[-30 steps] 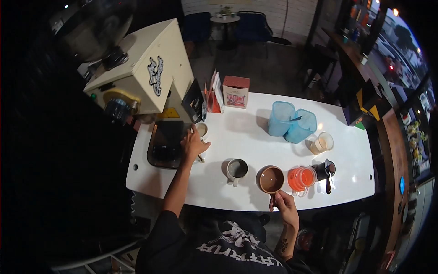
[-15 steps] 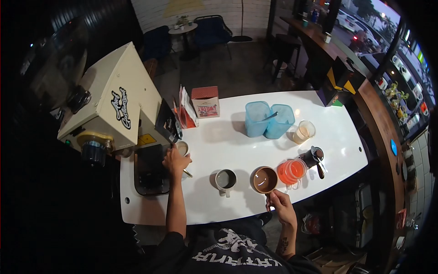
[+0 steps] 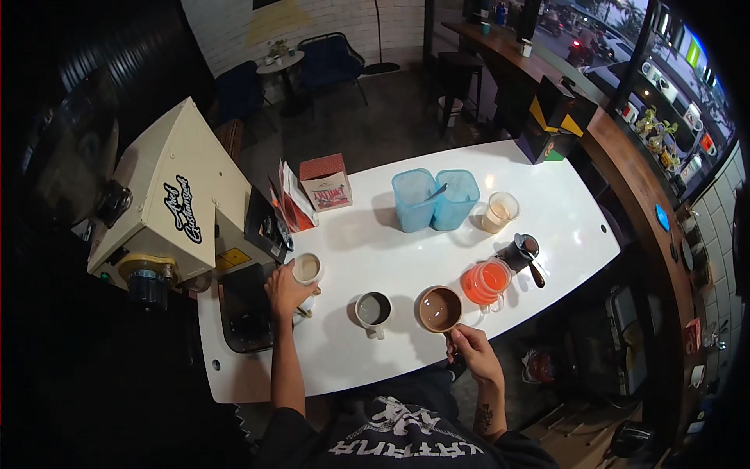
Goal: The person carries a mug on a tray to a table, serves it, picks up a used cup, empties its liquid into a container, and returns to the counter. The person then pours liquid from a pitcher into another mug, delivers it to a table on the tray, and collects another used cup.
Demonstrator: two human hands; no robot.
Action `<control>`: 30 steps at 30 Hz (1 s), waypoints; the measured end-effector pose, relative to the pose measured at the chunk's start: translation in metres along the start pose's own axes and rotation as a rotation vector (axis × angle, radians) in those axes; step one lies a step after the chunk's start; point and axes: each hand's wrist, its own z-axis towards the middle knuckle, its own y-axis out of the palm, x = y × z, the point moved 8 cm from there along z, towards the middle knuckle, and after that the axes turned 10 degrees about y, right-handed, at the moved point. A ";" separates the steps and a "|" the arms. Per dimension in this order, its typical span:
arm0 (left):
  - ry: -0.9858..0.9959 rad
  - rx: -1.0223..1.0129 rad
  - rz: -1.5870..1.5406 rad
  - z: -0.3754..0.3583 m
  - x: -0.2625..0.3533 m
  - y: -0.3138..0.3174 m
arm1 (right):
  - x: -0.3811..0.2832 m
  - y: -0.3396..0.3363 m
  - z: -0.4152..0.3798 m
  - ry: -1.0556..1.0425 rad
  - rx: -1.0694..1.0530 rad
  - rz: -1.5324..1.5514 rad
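My left hand (image 3: 287,292) is closed around a small white cup (image 3: 308,268) with something pale inside, near the grinder. Just below that hand, a second small light-coloured object (image 3: 307,306) is partly hidden by the fingers. My right hand (image 3: 473,349) grips the handle of a brown mug (image 3: 440,309), which has brown liquid in it. Between the two hands stands a light mug (image 3: 373,309) with a dark grey inside, its handle toward me. Right of the brown mug is a clear jug of red-orange liquid (image 3: 486,281).
A cream grinder (image 3: 168,195) rises at the left beside a black tray (image 3: 246,309). Toward the back of the white table (image 3: 351,234) are a red-and-white box (image 3: 326,184) and two blue containers (image 3: 433,201). A glass (image 3: 500,213) and a black pot (image 3: 519,252) stand right.
The view has shifted, so the table things appear further left. My left hand has taken hold of the white cup and brought it closer. My right hand still grips the brown mug.
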 end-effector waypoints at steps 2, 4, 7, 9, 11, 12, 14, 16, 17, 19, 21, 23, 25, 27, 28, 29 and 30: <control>0.069 0.025 0.006 0.003 -0.001 0.004 | 0.001 0.001 -0.002 0.013 0.005 -0.005; 0.139 0.051 0.012 0.006 0.004 0.000 | -0.001 0.001 -0.005 0.017 0.014 -0.008; 0.239 -0.037 0.012 0.014 0.010 0.001 | 0.002 -0.001 -0.007 0.012 0.026 -0.012; 0.405 -0.041 -0.039 0.019 0.019 0.002 | 0.004 -0.002 -0.009 0.003 0.033 -0.010; 0.454 -0.070 -0.084 0.023 0.022 0.002 | 0.005 -0.003 -0.010 -0.010 0.048 0.001; 0.498 -0.100 -0.130 0.023 0.028 0.002 | 0.006 -0.003 -0.011 -0.012 0.052 0.002; 0.526 -0.116 -0.137 0.026 0.037 -0.002 | 0.006 -0.003 -0.013 -0.011 0.051 -0.009; 0.556 -0.133 -0.143 0.029 0.041 0.001 | 0.006 -0.002 -0.016 -0.006 0.062 -0.006; 0.578 -0.138 -0.122 0.032 0.038 0.005 | 0.006 -0.002 -0.017 -0.001 0.066 0.000; 0.608 -0.141 -0.102 0.033 0.041 0.005 | 0.005 -0.003 -0.020 -0.006 0.079 0.001; 0.571 -0.202 -0.130 0.032 0.039 0.009 | 0.006 -0.005 -0.022 -0.008 0.091 0.004; 0.617 -0.171 -0.072 0.036 0.034 0.018 | 0.008 -0.007 -0.023 -0.010 0.093 -0.007; 0.657 -0.136 -0.015 0.032 0.045 0.015 | 0.007 -0.007 -0.025 -0.013 0.094 -0.002; 0.587 -0.175 0.147 0.033 0.053 0.022 | 0.006 -0.008 -0.025 -0.020 0.094 0.000; 0.588 -0.172 0.147 0.035 0.051 0.028 | 0.007 -0.008 -0.025 -0.015 0.095 0.003; 0.620 -0.135 0.164 0.037 0.050 0.037 | 0.008 -0.008 -0.026 -0.010 0.096 0.007; 0.653 -0.096 0.182 0.036 0.056 0.035 | 0.008 -0.008 -0.026 -0.013 0.097 0.006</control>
